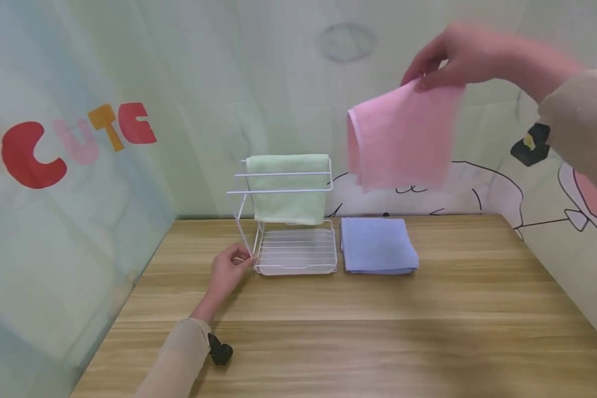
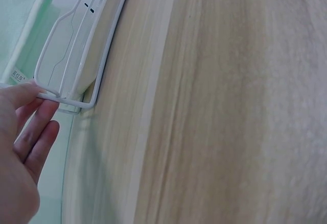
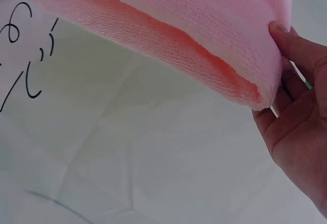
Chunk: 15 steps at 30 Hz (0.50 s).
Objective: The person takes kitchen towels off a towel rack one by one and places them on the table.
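High on the right, my right hand point(image 1: 457, 58) pinches a folded pink towel point(image 1: 405, 138) by its top edge, and the towel hangs down in the air. In the right wrist view the pink towel point(image 3: 173, 40) shows its open fold beside the fingers. My left hand point(image 1: 227, 272) pinches the lower left corner of a white wire rack point(image 1: 280, 191); in the left wrist view thumb and fingers point(image 2: 38, 129) grip its wire. A pale green towel point(image 1: 291, 202) hangs over the rack's rear top bar. Beneath it is the rack's base tray point(image 1: 296, 251).
A folded blue towel point(image 1: 378, 246) lies on the wooden table point(image 1: 298, 342), just right of the rack. Behind stands a pale curtain point(image 1: 204, 66) with printed letters and line drawings, also along both sides. Dark wrist devices point(image 1: 220, 351) sit on both sleeves.
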Each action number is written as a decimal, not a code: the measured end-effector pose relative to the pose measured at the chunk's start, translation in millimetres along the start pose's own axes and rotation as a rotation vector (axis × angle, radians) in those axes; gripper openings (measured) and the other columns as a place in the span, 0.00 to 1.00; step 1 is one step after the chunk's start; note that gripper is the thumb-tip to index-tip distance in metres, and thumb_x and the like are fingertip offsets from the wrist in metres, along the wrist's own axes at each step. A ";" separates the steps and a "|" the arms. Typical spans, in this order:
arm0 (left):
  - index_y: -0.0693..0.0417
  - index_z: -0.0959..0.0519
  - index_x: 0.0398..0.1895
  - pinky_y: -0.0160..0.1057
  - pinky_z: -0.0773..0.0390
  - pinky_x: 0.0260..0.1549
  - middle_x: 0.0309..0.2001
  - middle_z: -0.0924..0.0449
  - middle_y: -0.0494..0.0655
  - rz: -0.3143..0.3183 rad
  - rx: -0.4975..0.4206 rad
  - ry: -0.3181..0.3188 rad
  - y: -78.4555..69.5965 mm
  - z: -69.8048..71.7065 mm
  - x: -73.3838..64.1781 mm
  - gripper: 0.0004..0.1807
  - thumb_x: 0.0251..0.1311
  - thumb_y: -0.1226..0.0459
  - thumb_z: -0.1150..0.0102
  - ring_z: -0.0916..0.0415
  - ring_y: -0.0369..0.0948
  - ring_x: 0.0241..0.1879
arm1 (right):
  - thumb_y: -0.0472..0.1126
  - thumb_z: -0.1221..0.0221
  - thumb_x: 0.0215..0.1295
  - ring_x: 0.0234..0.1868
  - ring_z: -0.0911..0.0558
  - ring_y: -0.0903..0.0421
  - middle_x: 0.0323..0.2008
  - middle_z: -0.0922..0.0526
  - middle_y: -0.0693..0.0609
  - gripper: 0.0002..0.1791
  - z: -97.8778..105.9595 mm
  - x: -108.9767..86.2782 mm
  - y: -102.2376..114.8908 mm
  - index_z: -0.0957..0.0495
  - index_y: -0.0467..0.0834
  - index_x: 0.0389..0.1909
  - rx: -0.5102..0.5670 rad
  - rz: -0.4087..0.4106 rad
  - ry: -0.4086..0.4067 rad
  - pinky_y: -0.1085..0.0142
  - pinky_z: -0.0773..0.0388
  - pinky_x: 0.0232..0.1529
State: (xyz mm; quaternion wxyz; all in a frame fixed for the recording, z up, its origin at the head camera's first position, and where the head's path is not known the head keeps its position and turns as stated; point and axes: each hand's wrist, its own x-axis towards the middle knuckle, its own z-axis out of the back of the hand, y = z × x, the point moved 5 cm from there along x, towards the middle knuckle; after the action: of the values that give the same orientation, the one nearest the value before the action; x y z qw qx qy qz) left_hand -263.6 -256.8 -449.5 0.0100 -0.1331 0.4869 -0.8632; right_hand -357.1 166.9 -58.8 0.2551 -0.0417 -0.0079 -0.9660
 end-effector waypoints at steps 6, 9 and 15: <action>0.62 0.21 0.33 0.25 0.20 0.32 0.36 0.15 0.59 -0.003 0.002 0.005 -0.7 -1.6 -1.8 0.07 0.56 0.69 0.31 0.18 0.42 0.32 | 0.44 0.40 0.68 0.35 0.25 0.71 0.44 0.13 0.51 0.14 -36.9 -15.8 -26.3 0.16 0.53 0.52 0.053 0.059 0.009 0.74 0.27 0.33; 0.62 0.21 0.34 0.25 0.20 0.32 0.36 0.15 0.58 -0.007 0.008 0.000 0.2 -0.4 -1.1 0.07 0.56 0.69 0.31 0.19 0.38 0.31 | 0.43 0.39 0.67 0.36 0.24 0.71 0.43 0.13 0.51 0.13 -55.0 -21.6 -36.7 0.16 0.51 0.51 0.047 0.056 0.023 0.73 0.27 0.34; 0.62 0.21 0.33 0.24 0.20 0.33 0.35 0.16 0.58 -0.011 0.007 -0.023 0.0 1.4 -2.0 0.07 0.56 0.70 0.31 0.22 0.31 0.30 | 0.42 0.39 0.66 0.41 0.22 0.61 0.42 0.13 0.51 0.12 -90.2 -26.2 -54.3 0.15 0.51 0.49 0.027 0.052 0.073 0.69 0.28 0.38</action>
State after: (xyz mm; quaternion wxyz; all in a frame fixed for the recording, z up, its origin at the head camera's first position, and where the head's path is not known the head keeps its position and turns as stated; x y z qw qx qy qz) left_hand -261.3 -257.6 -449.3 0.0112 -0.1457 0.4829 -0.8634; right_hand -368.2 223.7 -150.5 0.2810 -0.0034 -0.0104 -0.9596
